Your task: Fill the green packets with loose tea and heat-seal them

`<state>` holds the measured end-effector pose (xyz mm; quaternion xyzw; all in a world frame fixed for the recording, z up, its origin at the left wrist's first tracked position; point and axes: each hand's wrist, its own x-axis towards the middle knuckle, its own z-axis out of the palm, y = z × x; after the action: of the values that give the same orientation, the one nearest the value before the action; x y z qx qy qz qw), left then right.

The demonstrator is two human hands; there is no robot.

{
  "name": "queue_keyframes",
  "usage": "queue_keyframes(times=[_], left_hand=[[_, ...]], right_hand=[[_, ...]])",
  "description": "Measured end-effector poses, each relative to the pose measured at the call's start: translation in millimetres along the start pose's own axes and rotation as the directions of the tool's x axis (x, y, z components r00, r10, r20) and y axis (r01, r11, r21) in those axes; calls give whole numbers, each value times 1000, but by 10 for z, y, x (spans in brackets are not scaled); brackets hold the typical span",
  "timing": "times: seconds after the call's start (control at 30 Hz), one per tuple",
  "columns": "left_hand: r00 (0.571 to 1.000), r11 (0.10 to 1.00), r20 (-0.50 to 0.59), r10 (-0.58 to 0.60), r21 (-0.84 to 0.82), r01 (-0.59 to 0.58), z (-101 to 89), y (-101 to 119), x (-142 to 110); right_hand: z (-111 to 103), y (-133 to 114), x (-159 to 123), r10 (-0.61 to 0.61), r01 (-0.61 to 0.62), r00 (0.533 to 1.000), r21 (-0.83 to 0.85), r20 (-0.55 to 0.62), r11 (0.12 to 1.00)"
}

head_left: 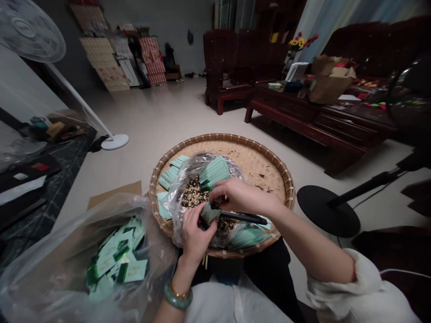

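Note:
My left hand is closed around a small pale-green packet, held upright above a clear plastic bag. My right hand is just beyond the packet with curled fingers; what they pinch, if anything, is hidden. A black-handled tool runs from the packet toward the right under my right wrist, its far end out of sight. Dark and golden dried bits fill the bag. A fanned stack of green packets rests on them, and another packet stack lies near the front rim.
The bag sits in a round woven bamboo tray on my lap. More packets line its left side. At left, a large clear bag holds loose green packets. Fan bases stand left and right; a dark wooden table lies beyond.

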<state>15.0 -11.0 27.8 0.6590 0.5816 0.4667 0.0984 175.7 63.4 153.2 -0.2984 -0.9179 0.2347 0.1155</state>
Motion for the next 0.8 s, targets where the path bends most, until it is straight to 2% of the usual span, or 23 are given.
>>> queue_keyframes(times=[0.13, 0.33, 0.8], left_hand=[[1000, 1000, 5, 2, 1, -2, 11, -27, -7], [1000, 1000, -6, -19, 1, 19, 16, -42, -10], [999, 999, -42, -32, 17, 32, 42, -56, 3]], right_hand=[[47, -14, 13, -10, 10, 998, -10, -54, 1000], [72, -72, 40, 54, -47, 984, 47, -172, 998], [165, -87, 37, 147, -87, 959, 242, -243, 966]])
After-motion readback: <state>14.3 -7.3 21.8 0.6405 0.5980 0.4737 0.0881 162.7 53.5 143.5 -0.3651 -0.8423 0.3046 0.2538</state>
